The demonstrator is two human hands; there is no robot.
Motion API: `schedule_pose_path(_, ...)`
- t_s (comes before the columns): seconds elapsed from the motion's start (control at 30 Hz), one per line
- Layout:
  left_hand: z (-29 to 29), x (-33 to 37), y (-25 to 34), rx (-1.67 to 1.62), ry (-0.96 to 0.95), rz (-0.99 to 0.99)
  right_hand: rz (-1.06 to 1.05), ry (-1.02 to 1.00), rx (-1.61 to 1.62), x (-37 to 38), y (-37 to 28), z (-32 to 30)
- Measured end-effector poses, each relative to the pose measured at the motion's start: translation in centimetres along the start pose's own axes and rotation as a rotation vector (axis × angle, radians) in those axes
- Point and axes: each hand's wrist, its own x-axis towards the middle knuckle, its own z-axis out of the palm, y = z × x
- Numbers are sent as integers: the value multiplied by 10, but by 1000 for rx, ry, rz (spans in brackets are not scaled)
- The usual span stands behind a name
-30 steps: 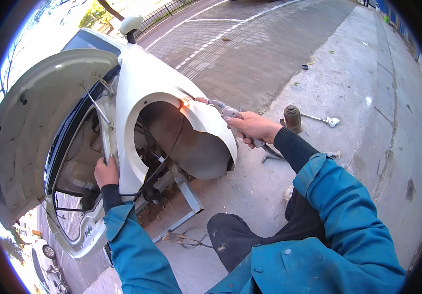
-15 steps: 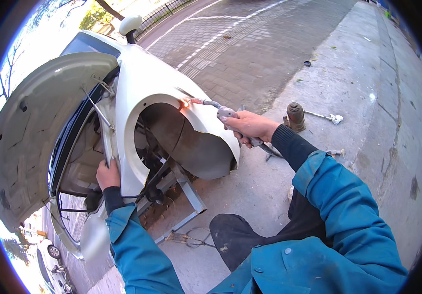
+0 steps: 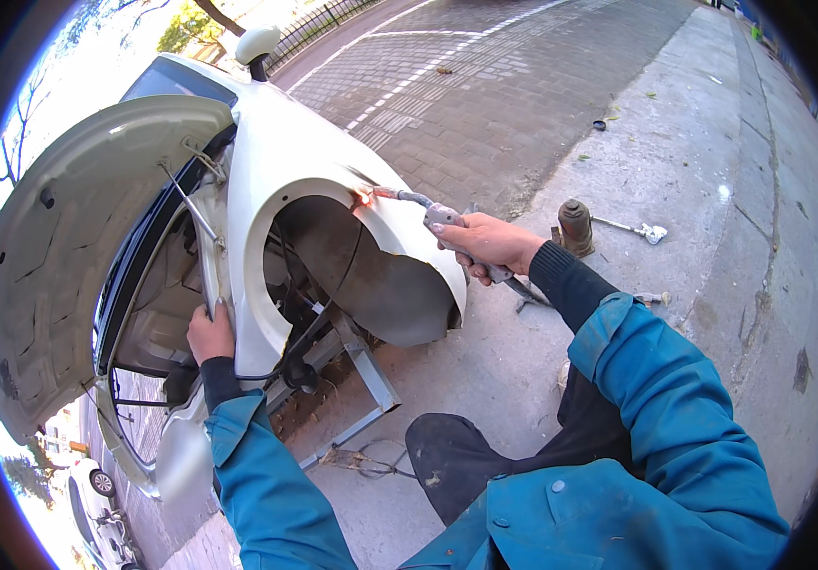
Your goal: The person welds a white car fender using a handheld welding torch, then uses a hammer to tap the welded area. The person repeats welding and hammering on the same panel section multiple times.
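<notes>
A white car (image 3: 266,161) stands with its hood (image 3: 76,237) raised and its front wheel off, so the bare wheel arch (image 3: 361,275) shows. My right hand (image 3: 480,242) grips a welding torch (image 3: 428,211) whose tip glows orange against the fender's arch edge (image 3: 363,198). My left hand (image 3: 209,332) holds the fender's front edge beside the open engine bay. Both sleeves are blue.
A metal stand (image 3: 361,366) props the car under the wheel arch. A bottle jack (image 3: 575,226) and a lug wrench (image 3: 632,229) lie on the concrete pavement to the right. Brick-paved road runs behind. My dark-trousered knee (image 3: 456,456) rests on the ground.
The glow at the torch tip stays on the arch edge. My left hand has slid lower along the fender edge. My head has shifted a little, so the car sits slightly differently in view.
</notes>
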Motion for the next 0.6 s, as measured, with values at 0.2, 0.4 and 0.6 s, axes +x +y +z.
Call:
schedule_pose_path(0.2, -1, -2, 2, 2, 6, 3, -3, 1, -4, 0, -1, 0)
schedule_pose_path(0.4, -1, -2, 3, 4, -3, -6, -10, 10, -3, 0, 0, 0)
schedule_pose_path(0.6, -2, -2, 4, 3, 5, -3, -6, 18, -22, -1, -3, 0)
